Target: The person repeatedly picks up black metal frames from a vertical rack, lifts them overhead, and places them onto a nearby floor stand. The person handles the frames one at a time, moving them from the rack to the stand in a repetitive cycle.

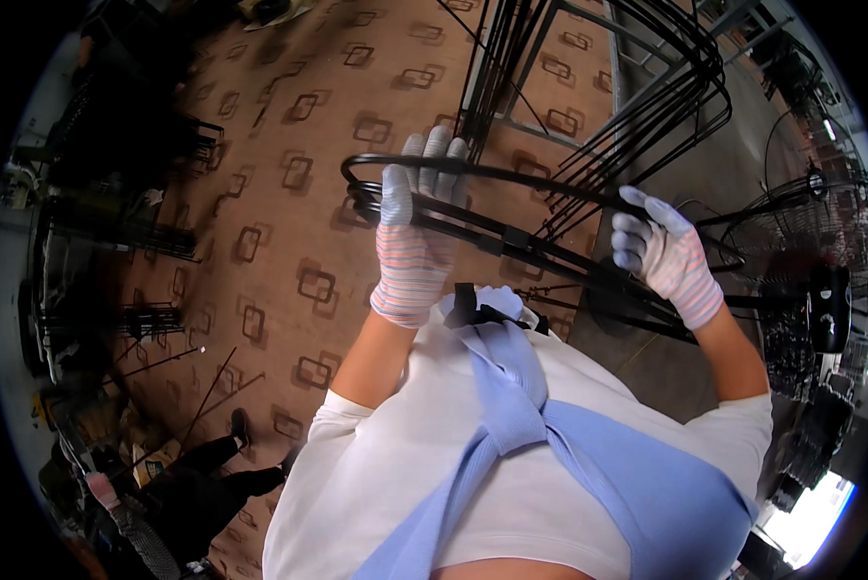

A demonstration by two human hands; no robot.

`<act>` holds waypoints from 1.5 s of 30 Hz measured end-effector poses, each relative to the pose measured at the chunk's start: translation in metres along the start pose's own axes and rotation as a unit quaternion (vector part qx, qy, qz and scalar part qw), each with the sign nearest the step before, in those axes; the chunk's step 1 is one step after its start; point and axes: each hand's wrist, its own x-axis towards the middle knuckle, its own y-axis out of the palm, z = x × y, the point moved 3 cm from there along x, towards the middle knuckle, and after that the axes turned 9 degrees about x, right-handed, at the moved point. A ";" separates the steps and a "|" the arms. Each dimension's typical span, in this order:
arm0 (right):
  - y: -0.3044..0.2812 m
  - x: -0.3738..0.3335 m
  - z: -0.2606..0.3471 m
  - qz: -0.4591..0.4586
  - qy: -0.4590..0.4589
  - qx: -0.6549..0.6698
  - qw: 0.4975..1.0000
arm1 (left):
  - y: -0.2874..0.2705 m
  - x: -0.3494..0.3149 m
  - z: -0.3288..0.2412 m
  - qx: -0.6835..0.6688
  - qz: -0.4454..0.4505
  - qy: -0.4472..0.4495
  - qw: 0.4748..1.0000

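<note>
A black bent metal tube frame [540, 253] with a rounded left end runs across in front of my body. My left hand [419, 227], in a striped grey-fingered glove, holds it near that end. The tubes lie between thumb and palm, and the fingers stretch up behind the top tube. At the right, my right hand [658, 246], gloved alike, has its fingers curled round the top tube. Its thumb side is partly hidden. Behind the frame stand several more black bent tubes [680, 106], close to both hands.
Brown carpet-patterned flooring [299, 174] spreads ahead and left. A grey metal frame [613, 58] stands beyond the tubes. A wire-caged fan [782, 227] is at the right. Dark metal racks [154, 237] line the left; a person's legs [226, 469] show at lower left.
</note>
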 end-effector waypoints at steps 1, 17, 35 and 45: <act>-0.001 -0.007 -0.001 0.003 0.006 -0.007 1.000 | 0.001 -0.002 0.000 -0.013 -0.010 0.003 1.000; -0.076 -0.029 -0.094 0.068 -0.247 -0.139 0.957 | -0.023 0.012 -0.012 -0.044 -0.003 -0.051 0.998; -0.071 -0.054 -0.041 0.162 -0.542 0.290 0.772 | -0.021 0.011 -0.036 -0.099 0.125 -0.116 0.980; -0.145 -0.077 0.000 -0.004 -0.448 0.485 0.751 | -0.016 0.001 -0.060 -0.142 0.046 -0.044 0.988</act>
